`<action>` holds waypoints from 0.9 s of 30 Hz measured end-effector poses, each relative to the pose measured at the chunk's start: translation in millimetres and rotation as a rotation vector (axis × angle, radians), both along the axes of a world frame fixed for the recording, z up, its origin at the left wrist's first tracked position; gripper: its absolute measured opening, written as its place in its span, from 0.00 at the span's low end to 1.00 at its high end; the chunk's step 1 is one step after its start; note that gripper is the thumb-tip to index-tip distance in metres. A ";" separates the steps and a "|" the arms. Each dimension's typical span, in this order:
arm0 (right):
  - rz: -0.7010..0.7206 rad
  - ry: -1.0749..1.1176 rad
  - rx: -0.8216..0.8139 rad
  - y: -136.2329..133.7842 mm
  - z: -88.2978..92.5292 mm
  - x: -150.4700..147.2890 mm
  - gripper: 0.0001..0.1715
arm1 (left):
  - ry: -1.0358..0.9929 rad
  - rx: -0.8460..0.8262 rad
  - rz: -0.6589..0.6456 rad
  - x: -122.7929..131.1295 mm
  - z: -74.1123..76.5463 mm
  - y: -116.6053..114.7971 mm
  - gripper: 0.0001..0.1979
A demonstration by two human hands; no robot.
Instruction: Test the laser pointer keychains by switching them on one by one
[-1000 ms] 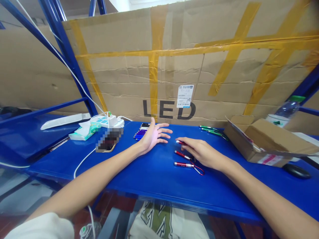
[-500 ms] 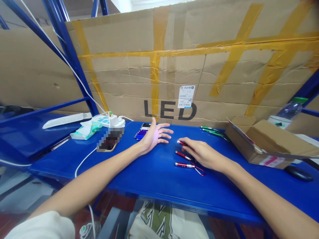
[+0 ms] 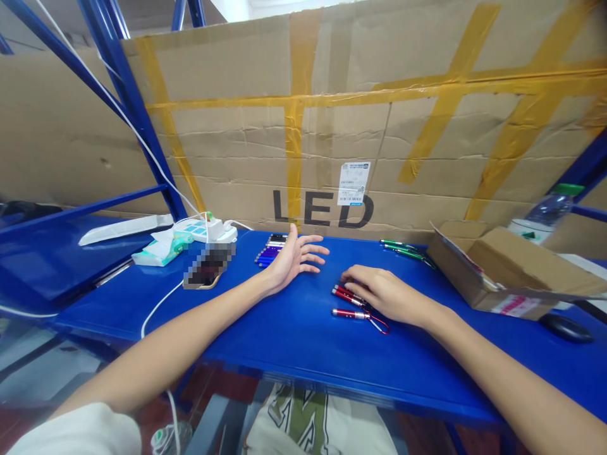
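Observation:
My left hand (image 3: pixel 293 260) is held with its fingers spread and the palm turned to the right, holding nothing. Just behind it is a row of small penlights (image 3: pixel 268 254) in blue, purple, white and black, partly hidden by the hand. My right hand (image 3: pixel 379 292) is low over the blue table, its fingers closed over a red penlight (image 3: pixel 342 288), most of which they cover. Right beside that one lies a second red penlight (image 3: pixel 348 297). A third red penlight (image 3: pixel 348 313) with a red cord loop lies nearer to me.
Several green penlights (image 3: pixel 405 249) lie at the back right, beside an open cardboard box (image 3: pixel 512 306). A black mouse (image 3: pixel 566 328) sits by the box. On the left are a phone (image 3: pixel 208 268), a tissue pack (image 3: pixel 159 251) and a power strip (image 3: pixel 213 232) with white cables.
My right hand has lowered the red penlight toward me, next to the second red one. The light spot on my left palm is gone; that hand has stayed in place.

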State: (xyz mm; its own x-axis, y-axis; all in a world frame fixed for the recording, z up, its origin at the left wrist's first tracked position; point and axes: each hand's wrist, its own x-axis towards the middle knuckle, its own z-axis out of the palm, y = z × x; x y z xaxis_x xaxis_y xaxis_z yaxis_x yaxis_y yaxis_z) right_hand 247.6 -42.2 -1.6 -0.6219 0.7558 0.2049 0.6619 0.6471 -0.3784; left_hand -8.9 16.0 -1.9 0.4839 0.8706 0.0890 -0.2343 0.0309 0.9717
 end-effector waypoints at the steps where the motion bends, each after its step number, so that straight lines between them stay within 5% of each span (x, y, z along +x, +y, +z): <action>1: 0.003 -0.001 -0.008 -1.2 1.6 -0.6 0.21 | 0.001 0.000 0.004 0.2 0.0 -0.1 0.43; 6: 0.043 -0.045 -0.123 -8.6 6.9 -6.0 0.36 | 0.006 0.003 0.007 0.7 -0.4 0.0 0.43; 10: 0.077 -0.039 -0.082 -2.3 4.6 0.3 0.25 | 0.014 0.011 0.011 0.3 -0.6 0.4 0.43; 17: -0.277 -0.308 0.266 52.3 -14.8 84.3 0.15 | 0.055 0.041 0.016 -0.5 -0.8 0.2 0.44; 21: -0.432 -0.373 0.274 70.9 -26.7 121.4 0.18 | 0.104 0.070 0.024 1.5 -4.3 2.8 0.42; 24: -0.530 -0.416 0.324 68.3 -27.5 120.4 0.20 | 0.295 0.282 0.099 -0.2 -3.6 3.9 0.36; 27: -0.575 -0.429 0.408 60.1 -24.1 105.0 0.22 | 0.710 0.780 0.209 -10.0 3.8 3.3 0.24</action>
State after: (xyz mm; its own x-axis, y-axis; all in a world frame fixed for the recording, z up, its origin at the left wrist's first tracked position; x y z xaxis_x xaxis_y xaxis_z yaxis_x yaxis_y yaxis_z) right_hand 352.6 18.0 -25.7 -0.2470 0.8977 0.3649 0.9652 0.1947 0.1745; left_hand -18.9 19.3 1.9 0.4920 0.7665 0.4128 0.4627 -0.6319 0.6218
